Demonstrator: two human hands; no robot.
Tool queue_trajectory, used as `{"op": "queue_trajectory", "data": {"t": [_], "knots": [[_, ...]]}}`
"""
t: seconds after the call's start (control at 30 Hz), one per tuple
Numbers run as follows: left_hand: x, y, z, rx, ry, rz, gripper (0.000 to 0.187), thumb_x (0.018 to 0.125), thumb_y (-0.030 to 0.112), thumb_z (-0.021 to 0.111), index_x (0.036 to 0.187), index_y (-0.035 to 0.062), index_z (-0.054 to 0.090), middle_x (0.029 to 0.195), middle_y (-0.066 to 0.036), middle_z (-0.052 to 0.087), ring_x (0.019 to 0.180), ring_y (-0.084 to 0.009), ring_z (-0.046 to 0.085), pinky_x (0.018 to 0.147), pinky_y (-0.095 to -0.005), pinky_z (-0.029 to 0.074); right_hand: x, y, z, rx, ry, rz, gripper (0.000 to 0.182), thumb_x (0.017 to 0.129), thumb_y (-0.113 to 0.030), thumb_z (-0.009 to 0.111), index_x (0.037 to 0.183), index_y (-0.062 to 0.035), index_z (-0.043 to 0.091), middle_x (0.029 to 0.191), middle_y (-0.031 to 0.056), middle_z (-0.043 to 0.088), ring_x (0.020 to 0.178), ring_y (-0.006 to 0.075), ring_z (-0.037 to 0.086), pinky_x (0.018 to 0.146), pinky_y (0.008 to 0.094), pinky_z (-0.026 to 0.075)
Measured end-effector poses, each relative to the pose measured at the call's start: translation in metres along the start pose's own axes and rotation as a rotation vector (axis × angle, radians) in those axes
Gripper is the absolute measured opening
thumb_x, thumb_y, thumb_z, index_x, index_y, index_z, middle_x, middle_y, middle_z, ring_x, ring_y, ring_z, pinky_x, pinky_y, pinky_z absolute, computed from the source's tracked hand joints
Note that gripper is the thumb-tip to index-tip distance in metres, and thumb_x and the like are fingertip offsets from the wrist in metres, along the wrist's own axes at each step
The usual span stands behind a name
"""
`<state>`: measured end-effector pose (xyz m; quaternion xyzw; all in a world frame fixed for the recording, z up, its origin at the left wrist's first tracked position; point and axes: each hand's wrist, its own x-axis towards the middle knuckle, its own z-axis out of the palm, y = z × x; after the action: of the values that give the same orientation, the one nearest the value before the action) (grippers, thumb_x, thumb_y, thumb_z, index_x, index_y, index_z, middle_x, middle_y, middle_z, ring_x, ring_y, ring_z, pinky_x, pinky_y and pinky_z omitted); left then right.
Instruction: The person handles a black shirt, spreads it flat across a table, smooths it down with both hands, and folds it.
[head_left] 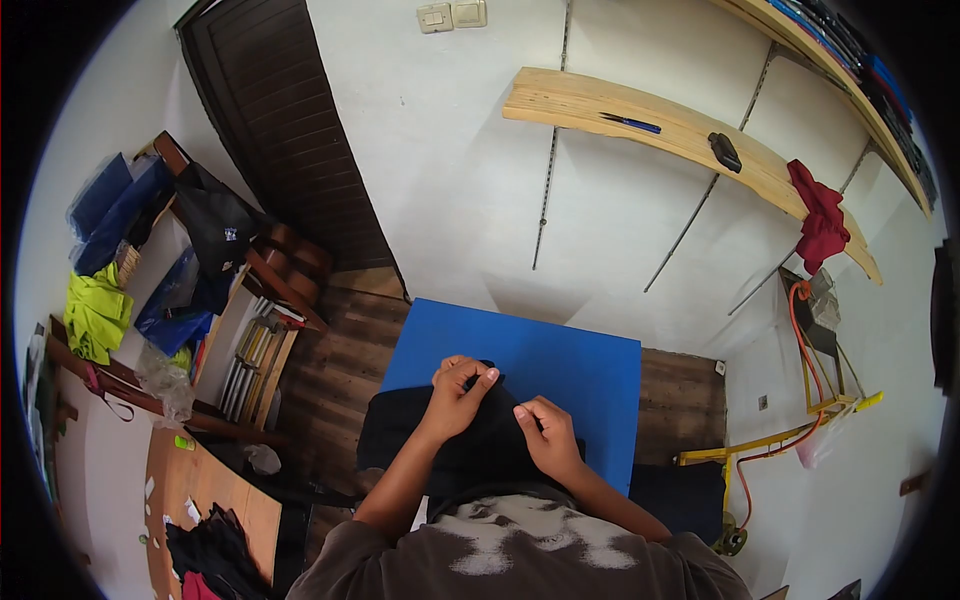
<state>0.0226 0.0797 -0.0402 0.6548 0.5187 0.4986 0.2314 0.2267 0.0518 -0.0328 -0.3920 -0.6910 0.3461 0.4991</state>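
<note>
Black cloth (400, 425) lies over the near left part of a blue tabletop (520, 335) and reaches up to my body. Closed round a raised edge of that cloth is my left hand (462, 393), its thumb pressed against the fingers. My right hand (545, 430) is just to the right, at the cloth's right edge, with its fingers curled and the thumb near the fingertips. Whatever lies between those fingertips is too small to make out. The two hands are a short distance apart.
A wooden wall shelf (600, 105) holds a blue-handled tool, a black object and a red cloth (820, 215). At the left are a rack with bags and a wooden table (225, 480) with dark cloth. A yellow frame (765, 443) stands at the right.
</note>
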Motion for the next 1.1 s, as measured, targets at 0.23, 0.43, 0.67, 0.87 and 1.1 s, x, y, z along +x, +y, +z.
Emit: {"op": "queue_trajectory", "data": {"t": [0.23, 0.43, 0.67, 0.87, 1.1], "knots": [[-0.007, 0.002, 0.001, -0.446, -0.024, -0.301, 0.03, 0.107, 0.022, 0.072, 0.088, -0.0005, 0.069, 0.082, -0.002, 0.064, 0.083, -0.0092, 0.055, 0.078, -0.0282, 0.045, -0.004, 0.005, -0.006, -0.101, -0.042, 0.004, 0.026, 0.106, -0.019, 0.069, 0.093, 0.0027, 0.071, 0.07, 0.0115, 0.059, 0.058, 0.0223, 0.054, 0.056, 0.036, 0.042], [-0.013, 0.008, -0.003, -0.368, 0.006, -0.265, 0.034, 0.107, 0.022, 0.071, 0.083, -0.0015, 0.064, 0.078, -0.001, 0.061, 0.076, -0.0079, 0.052, 0.073, -0.0268, 0.044, -0.003, -0.003, 0.002, -0.063, 0.053, -0.063, 0.026, 0.106, -0.02, 0.07, 0.09, 0.0017, 0.071, 0.072, 0.0127, 0.062, 0.058, 0.0221, 0.055, 0.056, 0.0353, 0.042], [-0.014, 0.008, -0.011, -0.333, 0.043, -0.209, 0.034, 0.105, 0.023, 0.074, 0.082, -0.0011, 0.066, 0.077, -0.002, 0.06, 0.075, -0.0072, 0.051, 0.071, -0.0265, 0.043, -0.011, 0.007, -0.002, -0.142, -0.088, 0.038, 0.029, 0.106, -0.022, 0.071, 0.089, 0.0015, 0.068, 0.069, 0.0119, 0.059, 0.056, 0.0224, 0.054, 0.055, 0.0363, 0.042], [-0.015, 0.001, -0.02, -0.392, 0.025, -0.291, 0.033, 0.105, 0.021, 0.074, 0.083, -0.001, 0.066, 0.078, -0.001, 0.061, 0.077, -0.0067, 0.051, 0.071, -0.0268, 0.042, -0.006, -0.011, 0.002, -0.104, -0.057, -0.04, 0.02, 0.103, -0.015, 0.073, 0.092, 0.0016, 0.071, 0.071, 0.0081, 0.062, 0.061, 0.0163, 0.056, 0.058, 0.0326, 0.042], [-0.013, 0.007, -0.019, -0.419, 0.08, -0.316, 0.034, 0.107, 0.023, 0.072, 0.083, -0.0007, 0.066, 0.079, 0.001, 0.059, 0.077, -0.0069, 0.049, 0.072, -0.0265, 0.042, -0.004, -0.004, -0.003, -0.072, -0.099, 0.036, 0.017, 0.103, -0.013, 0.073, 0.094, 0.0018, 0.071, 0.077, 0.0089, 0.068, 0.066, 0.0133, 0.06, 0.063, 0.0306, 0.047]]}}
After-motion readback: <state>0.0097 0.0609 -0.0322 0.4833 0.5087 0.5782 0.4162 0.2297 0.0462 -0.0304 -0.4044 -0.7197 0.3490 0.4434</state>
